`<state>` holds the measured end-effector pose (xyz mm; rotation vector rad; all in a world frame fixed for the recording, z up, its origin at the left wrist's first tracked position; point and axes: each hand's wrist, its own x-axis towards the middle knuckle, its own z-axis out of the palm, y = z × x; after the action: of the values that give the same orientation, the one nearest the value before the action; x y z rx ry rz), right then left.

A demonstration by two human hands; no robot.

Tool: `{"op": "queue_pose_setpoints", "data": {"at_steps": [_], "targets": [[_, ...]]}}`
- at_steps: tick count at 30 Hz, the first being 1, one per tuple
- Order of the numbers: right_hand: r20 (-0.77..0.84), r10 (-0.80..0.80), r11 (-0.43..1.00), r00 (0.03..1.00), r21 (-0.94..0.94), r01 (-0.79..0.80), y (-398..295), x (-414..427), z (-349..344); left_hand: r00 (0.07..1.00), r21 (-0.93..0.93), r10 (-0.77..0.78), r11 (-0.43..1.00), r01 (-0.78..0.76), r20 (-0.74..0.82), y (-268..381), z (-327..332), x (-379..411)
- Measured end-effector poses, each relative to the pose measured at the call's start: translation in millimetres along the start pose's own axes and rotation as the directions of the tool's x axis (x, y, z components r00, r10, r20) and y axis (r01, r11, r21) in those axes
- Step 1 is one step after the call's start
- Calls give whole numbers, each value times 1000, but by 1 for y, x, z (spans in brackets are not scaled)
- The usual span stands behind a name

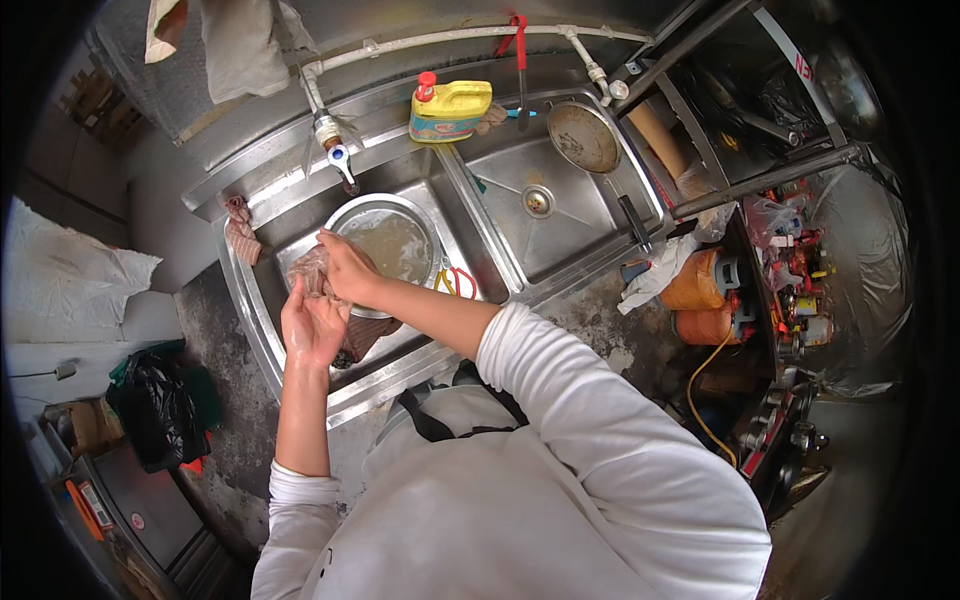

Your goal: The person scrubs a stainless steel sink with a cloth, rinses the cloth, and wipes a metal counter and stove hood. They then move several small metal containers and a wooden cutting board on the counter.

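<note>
Over the left sink basin (420,330), a crumpled wet pinkish-brown cloth (307,268) is held between both hands. My left hand (315,324), palm up and wet, supports it from below. From the right, my right hand (349,270) grips its other side. A metal bowl (375,200) of murky water sits in the basin, partly hidden by my right hand and forearm. Beneath my hands lie a brown striped cloth (369,335) and a dark scourer (343,360). Scissors (456,283) with red and yellow handles rest beside the bowl.
A lever tap (340,159) projects over the bowl. Another striped cloth (244,238) hangs on the left rim. Behind stands a yellow jug (448,112) with a red cap. A long-handled pan (583,136) leans in the right basin (495,232). Orange gas cylinders (694,281) stand right.
</note>
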<state>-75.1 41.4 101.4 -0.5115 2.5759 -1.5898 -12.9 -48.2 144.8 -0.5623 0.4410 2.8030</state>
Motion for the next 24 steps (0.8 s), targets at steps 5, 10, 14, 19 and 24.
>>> {"op": "queue_pose_setpoints", "data": {"at_steps": [5,10,14,19,24], "targets": [[59,-122,981,991,-147,129,-29,-29,23,997,19,8,1000,-7,-73,7,-14,6],[66,-124,991,990,66,119,12,5,-3,998,-12,-55,998,55,43,10,-19,-5],[333,-32,982,943,184,-31,18,24,-24,990,51,-140,989,139,26,28,-29,-23],[427,442,720,789,355,-596,-11,44,-54,989,0,-68,998,68,-130,44,-35,-36],[490,457,543,742,507,-670,-10,28,-45,995,-37,-79,996,77,-55,43,-44,-34]]}}
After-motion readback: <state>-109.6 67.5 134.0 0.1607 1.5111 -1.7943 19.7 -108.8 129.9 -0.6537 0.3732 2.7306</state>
